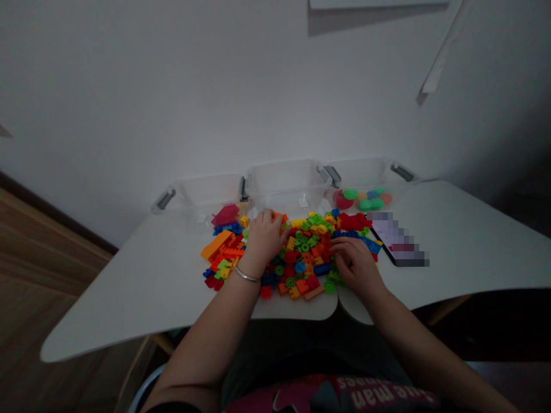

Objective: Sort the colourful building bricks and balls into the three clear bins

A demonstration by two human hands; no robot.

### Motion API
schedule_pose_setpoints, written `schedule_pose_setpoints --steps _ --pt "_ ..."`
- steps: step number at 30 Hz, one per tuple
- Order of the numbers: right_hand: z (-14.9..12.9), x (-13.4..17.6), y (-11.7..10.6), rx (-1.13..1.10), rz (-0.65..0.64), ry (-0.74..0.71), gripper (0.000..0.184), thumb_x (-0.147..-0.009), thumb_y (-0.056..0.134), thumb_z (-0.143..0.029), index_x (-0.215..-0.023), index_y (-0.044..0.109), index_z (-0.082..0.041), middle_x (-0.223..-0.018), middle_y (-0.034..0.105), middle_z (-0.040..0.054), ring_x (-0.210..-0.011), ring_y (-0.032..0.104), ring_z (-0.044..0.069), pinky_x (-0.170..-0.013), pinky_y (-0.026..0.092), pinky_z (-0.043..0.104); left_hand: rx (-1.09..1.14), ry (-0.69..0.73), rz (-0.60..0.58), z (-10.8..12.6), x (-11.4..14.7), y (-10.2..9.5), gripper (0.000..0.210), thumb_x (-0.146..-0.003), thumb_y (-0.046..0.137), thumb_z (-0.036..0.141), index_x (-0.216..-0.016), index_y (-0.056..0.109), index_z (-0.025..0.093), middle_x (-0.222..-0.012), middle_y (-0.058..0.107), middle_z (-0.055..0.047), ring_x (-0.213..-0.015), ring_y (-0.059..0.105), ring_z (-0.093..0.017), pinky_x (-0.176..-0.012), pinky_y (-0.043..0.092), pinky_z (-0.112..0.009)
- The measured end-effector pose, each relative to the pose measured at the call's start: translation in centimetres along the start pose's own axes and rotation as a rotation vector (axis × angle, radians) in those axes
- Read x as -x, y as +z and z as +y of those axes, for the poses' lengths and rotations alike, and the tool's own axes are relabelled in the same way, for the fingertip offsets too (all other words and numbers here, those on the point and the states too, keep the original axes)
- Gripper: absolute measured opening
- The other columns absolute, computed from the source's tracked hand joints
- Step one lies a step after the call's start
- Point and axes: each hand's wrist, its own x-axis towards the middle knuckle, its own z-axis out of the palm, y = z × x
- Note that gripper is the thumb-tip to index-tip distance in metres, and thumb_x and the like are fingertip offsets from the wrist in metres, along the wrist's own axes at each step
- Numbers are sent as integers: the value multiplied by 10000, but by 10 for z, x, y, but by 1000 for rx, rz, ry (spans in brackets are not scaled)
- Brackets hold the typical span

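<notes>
Building bricks (pixel 291 256) of many colours form a loose heap on the white table (pixel 120 275); directions are read from the heap's centre, twelve o'clock lying toward the wall (pixel 206 97). Green wheel-like pieces (pixel 305 247) lie among them. At ten o'clock the left hand (pixel 266 235), a bangle (pixel 247 276) at its wrist, rests over the heap with fingers loosely bent and slightly apart; whether they have hold of a brick cannot be told. At three o'clock the right hand (pixel 358 265) meets the heap's edge, its fingers curled and thumb near the index; any grip is likewise hidden. Beyond stand three clear boxes: the left box (pixel 166 198) at ten, the middle box (pixel 282 172) at twelve, and the right box (pixel 404 171) between one and two, with rounded coloured pieces (pixel 377 203) inside. A red item (pixel 226 214) lies at or in the left box. A phone (pixel 390 244) lies toward three o'clock, past the bricks. Handling appears to be at an early stage: most bricks lie loose and unsorted, and no finished grouping is evident.
</notes>
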Motion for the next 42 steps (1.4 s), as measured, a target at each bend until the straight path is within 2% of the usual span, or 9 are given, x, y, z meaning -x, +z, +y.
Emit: schedule_pose_setpoints --steps 4,13,19,23,26,31,35,39,42 --pt "0 0 0 -6 -6 7 159 -851 528 -136 -908 635 -238 -1052 697 83 -995 621 266 -876 482 470 4 -8 50 -3 0 4 306 -926 511 393 -1088 657 178 -1296 550 -163 -1150 518 -325 -915 473 -455" --pt "-1 0 1 19 1 -9 154 -854 528 -132 -914 620 -240 -1052 694 84 -994 619 263 -866 485 465 8 -113 24 -4 -2 5 342 -958 376 192 -1210 603 148 -1081 590 -144 -992 582 -256 -849 483 -369" --pt "-1 0 1 3 4 19 169 -838 530 -141 -909 642 -246 -1051 698 80 -1003 626 269 -882 486 476 21 -142 -10 -5 -2 3 252 -923 446 191 -1087 636 179 -1045 580 -132 -983 571 -249 -831 484 -363" --pt "-1 0 1 11 7 10 164 -838 533 -138 -907 638 -243 -1051 699 79 -1000 626 268 -876 486 472 57 -150 29 -6 -3 3 204 -871 509 177 -1046 614 173 -1120 584 -145 -1042 556 -270 -879 482 -387" --pt "-1 0 1 14 7 0 161 -845 530 -127 -907 625 -241 -1049 698 79 -997 624 264 -871 487 466 192 -143 73 -11 -7 6 166 -827 571 166 -991 591 173 -1098 612 -134 -1057 555 -274 -923 472 -403" --pt "0 0 1 13 4 -16 153 -855 526 -123 -913 614 -234 -1049 693 83 -998 622 260 -871 486 461 566 -212 223 -19 -14 8 189 -781 666 198 -936 557 203 -1002 649 -70 -1000 598 -228 -904 490 -384" --pt "0 0 1 26 0 -15 147 -856 528 -129 -909 616 -235 -1048 694 84 -995 623 263 -866 486 462 881 -289 374 -24 -14 -3 261 -852 607 271 -1086 501 223 -1082 638 -74 -965 636 -177 -762 531 -288" --pt "0 0 0 16 7 -13 149 -854 525 -128 -902 622 -231 -1048 693 88 -989 624 264 -865 486 461 950 -425 573 -33 -12 -23 460 -959 471 338 -1379 291 294 -1144 619 -78 -931 672 -150 -757 554 -270" --pt "0 0 0 14 3 -9 148 -854 527 -126 -902 621 -230 -1052 691 86 -993 621 262 -867 485 460 973 -524 729 -49 -13 -34 561 -982 428 370 -1465 146 326 -1179 592 -84 -911 684 -151 -755 570 -278"
